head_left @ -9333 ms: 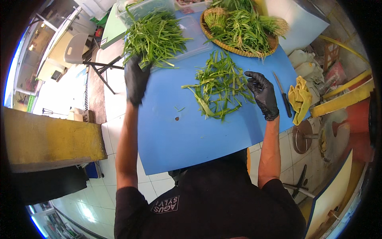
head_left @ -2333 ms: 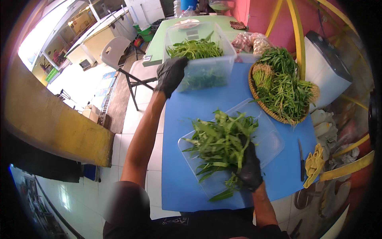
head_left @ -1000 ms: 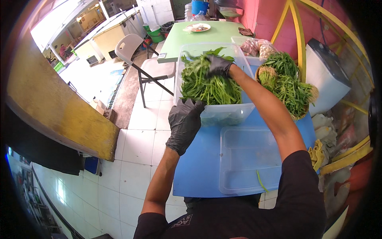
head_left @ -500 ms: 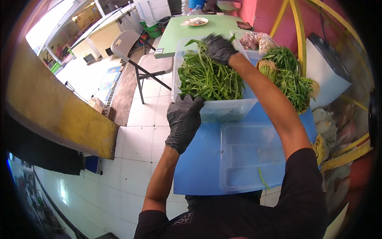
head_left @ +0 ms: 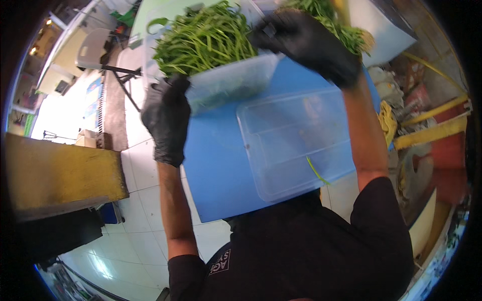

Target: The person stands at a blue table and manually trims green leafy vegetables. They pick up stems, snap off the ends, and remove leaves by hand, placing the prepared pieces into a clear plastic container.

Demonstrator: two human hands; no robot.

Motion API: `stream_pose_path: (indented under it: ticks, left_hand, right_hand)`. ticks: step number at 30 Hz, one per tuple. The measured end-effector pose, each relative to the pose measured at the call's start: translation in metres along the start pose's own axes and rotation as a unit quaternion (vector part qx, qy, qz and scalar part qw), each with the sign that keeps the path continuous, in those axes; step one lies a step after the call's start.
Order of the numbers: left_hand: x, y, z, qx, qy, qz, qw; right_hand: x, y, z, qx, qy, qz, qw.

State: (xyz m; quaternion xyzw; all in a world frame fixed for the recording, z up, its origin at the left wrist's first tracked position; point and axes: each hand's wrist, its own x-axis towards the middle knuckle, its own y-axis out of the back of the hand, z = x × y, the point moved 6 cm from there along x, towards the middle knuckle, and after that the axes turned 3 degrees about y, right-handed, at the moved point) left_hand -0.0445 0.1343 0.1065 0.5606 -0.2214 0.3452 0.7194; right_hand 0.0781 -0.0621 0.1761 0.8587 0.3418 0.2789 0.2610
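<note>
A clear plastic tub (head_left: 233,83) full of long-stemmed leafy greens (head_left: 208,40) stands toward the far side of the blue table. My left hand (head_left: 168,118), in a black glove, has its fingers closed over the tub's near left corner. Over the tub's right side is my right hand (head_left: 311,45), also gloved, with bent fingers beside the greens. Motion blurs it, and whether it grips the rim cannot be made out. Closer to me lies a clear plastic lid (head_left: 281,145), flat on the table, with one loose green stem (head_left: 317,170) on it.
Bunched greens (head_left: 359,37) lie beyond my right hand, near a white and dark bin (head_left: 381,30). A yellow metal frame (head_left: 432,130) and plastic bags (head_left: 389,90) stand right of the blue table (head_left: 213,165). At left are a folding chair (head_left: 93,50) and a yellow pillar (head_left: 65,170).
My right hand has come off the top of the greens to the tub's right side. My left hand stays at the near left corner. The whole view has shifted and tilted.
</note>
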Motion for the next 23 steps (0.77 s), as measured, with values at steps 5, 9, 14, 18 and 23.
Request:
stream_pose_path:
  ticks: [5, 9, 14, 18, 23]
  left_hand:
    - [0.038, -0.033, -0.005, 0.026, -0.006, -0.045, 0.999]
    - [0.081, -0.069, -0.019, 0.026, 0.021, -0.099, 0.995]
    - [0.1, -0.097, -0.025, -0.017, 0.028, -0.099, 0.995]
    - [0.094, -0.087, -0.016, -0.003, 0.042, -0.103, 0.994]
    - [0.086, -0.079, -0.009, 0.005, 0.017, -0.125, 0.992]
  right_hand:
    - [-0.198, -0.043, 0.086, -0.331, -0.24, -0.35, 0.843]
    - [-0.258, -0.084, 0.079, -0.286, -0.244, -0.32, 0.87]
    - [-0.245, -0.079, 0.073, -0.232, -0.151, -0.25, 0.928]
    - [-0.141, -0.018, 0.03, -0.277, 0.009, 0.033, 0.96]
    - [0.049, 0.046, 0.003, -0.299, 0.131, 0.217, 0.92]
